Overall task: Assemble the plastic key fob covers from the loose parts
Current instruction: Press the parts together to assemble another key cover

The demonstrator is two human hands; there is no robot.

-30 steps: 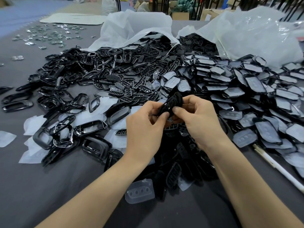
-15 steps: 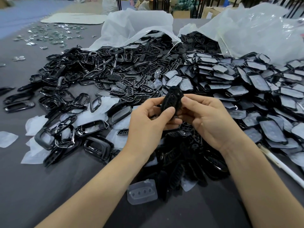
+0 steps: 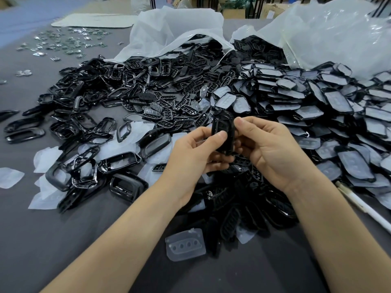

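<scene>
Pinching one black key fob cover (image 3: 222,132) upright between both hands, left hand (image 3: 198,153) thumb on its face, right hand (image 3: 273,153) gripping its edge, above the table's (image 3: 63,240) middle. I judge I'm seating the parts; next, squeeze until they snap.

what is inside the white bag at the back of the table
Black plastic fob parts fill the mouth of the white bag and spill onto the table. Deeper in, the cloudy plastic covers whatever else it holds, so that cannot be seen.
</scene>
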